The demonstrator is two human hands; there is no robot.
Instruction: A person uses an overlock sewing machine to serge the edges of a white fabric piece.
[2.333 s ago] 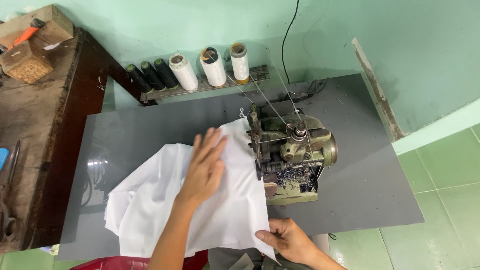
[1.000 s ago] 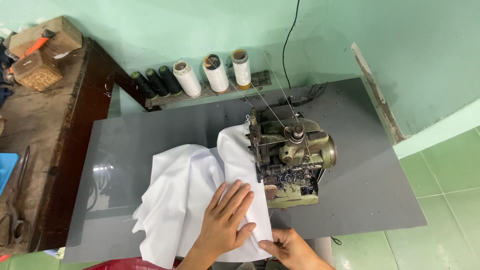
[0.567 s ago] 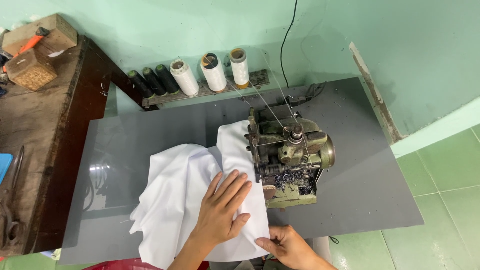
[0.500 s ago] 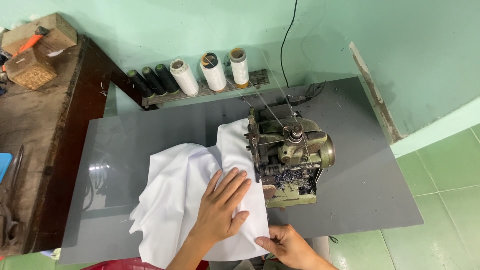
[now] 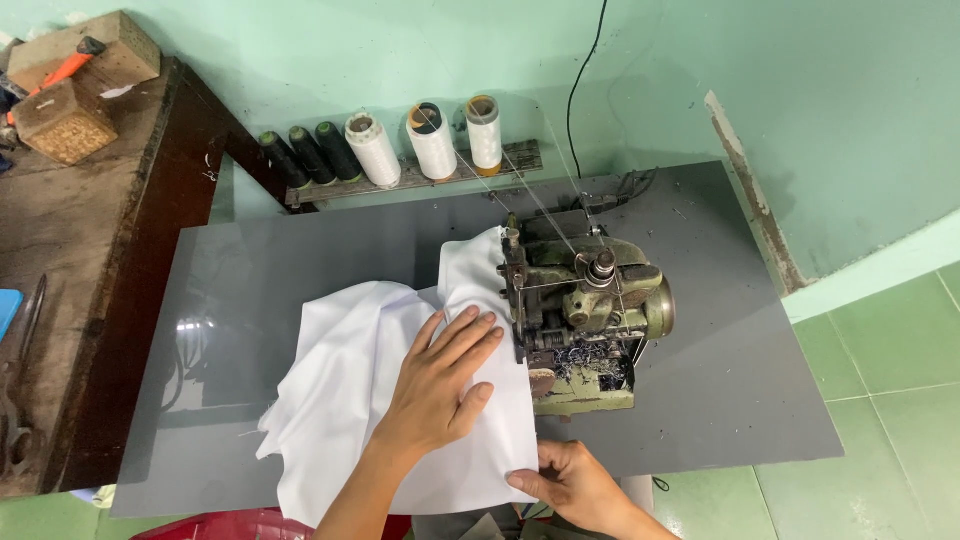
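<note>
A white cloth lies spread on the grey table, its right edge running along an old green overlock sewing machine. My left hand rests flat on the cloth with fingers spread, just left of the machine's needle area. My right hand pinches the cloth's near right corner at the table's front edge, below the machine.
Several thread cones, dark green and white, stand on a rack at the back, with threads running to the machine. A dark wooden bench at the left carries wooden blocks and tools. A black cable hangs down the green wall.
My left hand has come back from the far part of the cloth to near the machine's front. The cloth has fed further along the machine. My right hand stays on the near corner.
</note>
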